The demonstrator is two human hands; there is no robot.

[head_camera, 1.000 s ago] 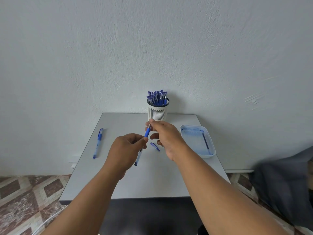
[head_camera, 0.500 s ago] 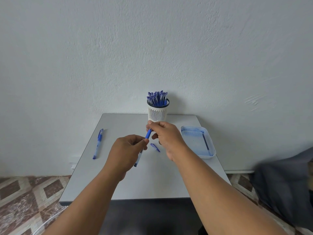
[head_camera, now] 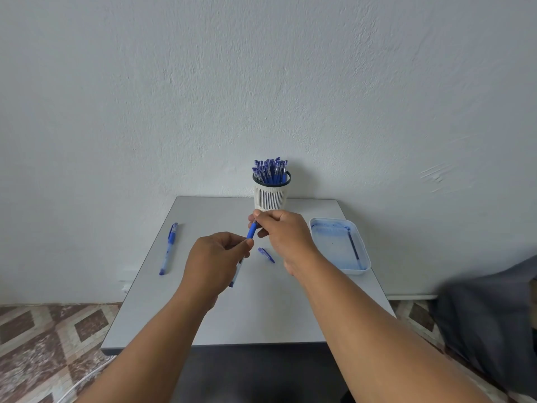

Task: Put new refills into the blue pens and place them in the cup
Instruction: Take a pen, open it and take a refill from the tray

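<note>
Since a second ago your hands have barely shifted: the slim blue plastic pen (head_camera: 251, 230) you hold has tipped a little more upright, and your right hand (head_camera: 283, 234) has crept slightly toward the cup. That pen hangs above the middle of the table, slanting from lower left up to upper right. Your left hand (head_camera: 216, 261) is curled round its clear lower barrel, whose end pokes out below your fist, while the fingertips of your right hand pinch its blue upper end (the very tip is hidden behind them).

Just beside the pen, on the flat grey table (head_camera: 250, 309), lies a small loose blue pen cap (head_camera: 266, 255). Behind your right hand stands the white slotted plastic cup (head_camera: 270, 196) with a dark rim, packed with upright capped blue pens (head_camera: 270, 171), close to the wall. A second blue pen (head_camera: 168, 249) lies capped near the table's left edge, well apart from your hands. On the right sits a shallow pale-blue rectangular tray (head_camera: 363, 251), ink-stained, with one thin dark refill (head_camera: 354, 246) lying inside along its right wall.
</note>
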